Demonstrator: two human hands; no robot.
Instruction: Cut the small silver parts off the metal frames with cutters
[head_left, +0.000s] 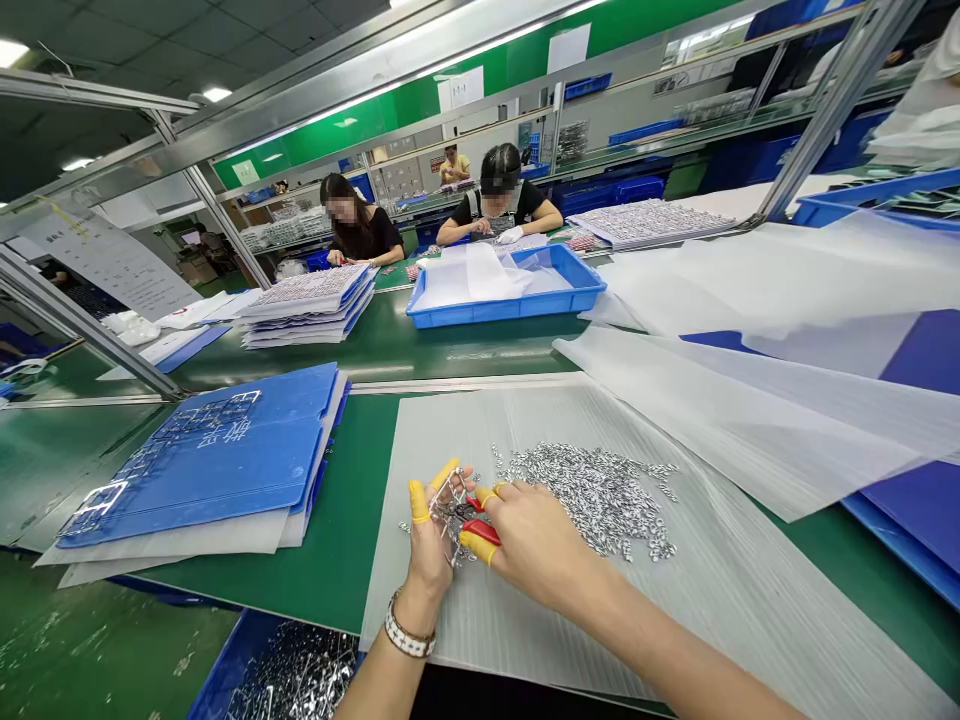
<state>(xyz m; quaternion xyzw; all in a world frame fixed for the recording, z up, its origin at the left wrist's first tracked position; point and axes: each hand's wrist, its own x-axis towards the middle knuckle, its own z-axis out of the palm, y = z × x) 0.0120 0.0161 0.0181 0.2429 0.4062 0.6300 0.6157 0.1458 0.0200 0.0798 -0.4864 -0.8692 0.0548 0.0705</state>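
Metal pieces (294,672) in blue bin (222,662)

the left hand (433,535) is raised palm inward, fingers curled, a bracelet at its wrist, while the right hand (529,530), just beside it, grips palm down, its forearm slanting away behind it.

Green counter (360,460) with metal frame posts (832,110), green wall band (337,125), storage shelves (300,232) behind, dark tiled ceiling (262,30) with bright lights (217,94), shiny green floor (97,640) at lower left.
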